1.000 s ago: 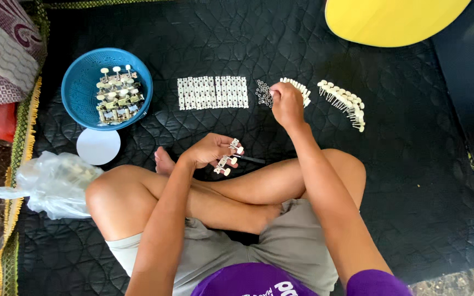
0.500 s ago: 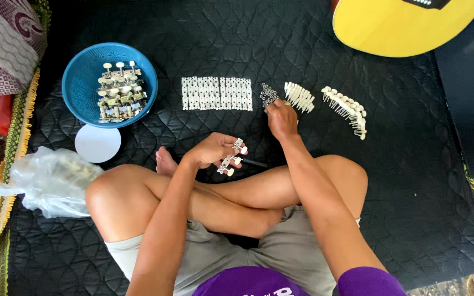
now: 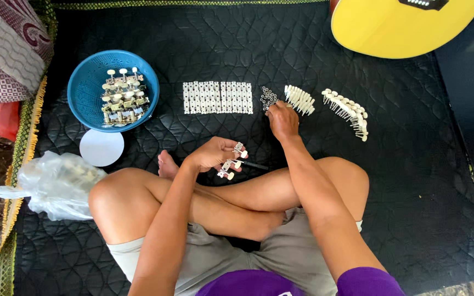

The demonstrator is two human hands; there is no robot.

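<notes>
Head view: left hand (image 3: pixel 212 154) closed around a strip of guitar tuners (image 3: pixel 231 161) above the crossed legs. Right hand (image 3: pixel 282 119) has slid leftward off the row of white pegs (image 3: pixel 299 99); fingertips now pinch at the small washer pile (image 3: pixel 268 97), so picking has begun.

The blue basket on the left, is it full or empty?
Partly full. The blue basket holds a small pile of tuner sets on its right side, while the rest of its mesh bottom is bare.

basket (image 3: pixel 83 87): blue | mat (image 3: pixel 204 49): black, quilted | guitar body (image 3: pixel 401 30): yellow | round lid (image 3: pixel 101 147): white | shirt (image 3: pixel 248 286): purple
</notes>
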